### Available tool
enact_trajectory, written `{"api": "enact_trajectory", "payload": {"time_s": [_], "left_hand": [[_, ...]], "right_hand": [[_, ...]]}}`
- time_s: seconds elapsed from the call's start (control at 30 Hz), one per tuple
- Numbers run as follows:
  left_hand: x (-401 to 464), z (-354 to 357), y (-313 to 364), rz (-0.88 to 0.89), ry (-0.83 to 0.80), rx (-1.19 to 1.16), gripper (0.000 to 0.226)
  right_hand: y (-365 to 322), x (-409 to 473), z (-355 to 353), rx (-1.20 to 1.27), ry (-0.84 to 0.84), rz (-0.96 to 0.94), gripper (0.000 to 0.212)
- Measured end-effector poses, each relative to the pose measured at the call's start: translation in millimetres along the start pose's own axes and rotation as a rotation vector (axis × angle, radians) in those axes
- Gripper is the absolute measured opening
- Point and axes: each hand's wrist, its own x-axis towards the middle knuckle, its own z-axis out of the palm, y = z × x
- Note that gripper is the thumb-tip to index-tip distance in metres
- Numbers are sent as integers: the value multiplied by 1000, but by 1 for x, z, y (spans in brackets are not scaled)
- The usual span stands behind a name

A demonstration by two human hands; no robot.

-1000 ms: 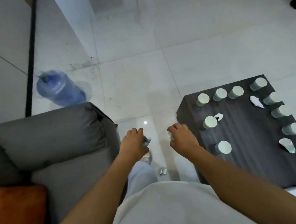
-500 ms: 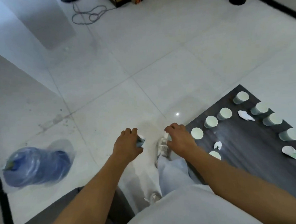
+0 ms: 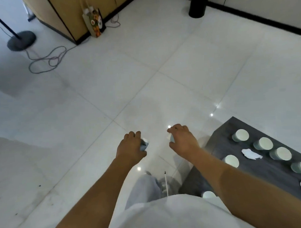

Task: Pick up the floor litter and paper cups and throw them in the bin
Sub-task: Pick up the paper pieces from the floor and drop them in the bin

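Note:
My left hand (image 3: 130, 147) grips a crumpled pale blue paper cup (image 3: 144, 143), mostly hidden under my fingers. My right hand (image 3: 182, 140) holds another crushed paper cup (image 3: 171, 137), only its edge showing. Both hands hover above the white tiled floor, in front of my legs. A black cylindrical bin (image 3: 198, 3) stands far ahead by the wall at the top right. Several upturned pale paper cups (image 3: 240, 135) and a scrap of white paper (image 3: 251, 154) lie on the dark low table (image 3: 223, 133) at my right.
A wooden cabinet (image 3: 66, 15) stands at the back with a printed paper bag (image 3: 94, 23) leaning on it. A lamp stand base (image 3: 21, 40) and a looped grey cable (image 3: 46, 60) lie on the floor at the back left.
The view has swung up and rightward across the floor. The sofa and blue water bottle have left the view; the bin, cabinet and lamp stand have come in. Both hands keep their cups.

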Motion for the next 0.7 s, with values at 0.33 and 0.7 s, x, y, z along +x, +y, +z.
{"api": "enact_trajectory", "payload": {"time_s": [0.33, 0.7], "left_hand": [[213, -98, -13, 154, -6, 52, 68], [435, -220, 15, 275, -48, 106, 68]], "right_hand": [[-8, 209, -85, 69, 72, 105, 47], [29, 385, -186, 149, 108, 279, 46]]}}
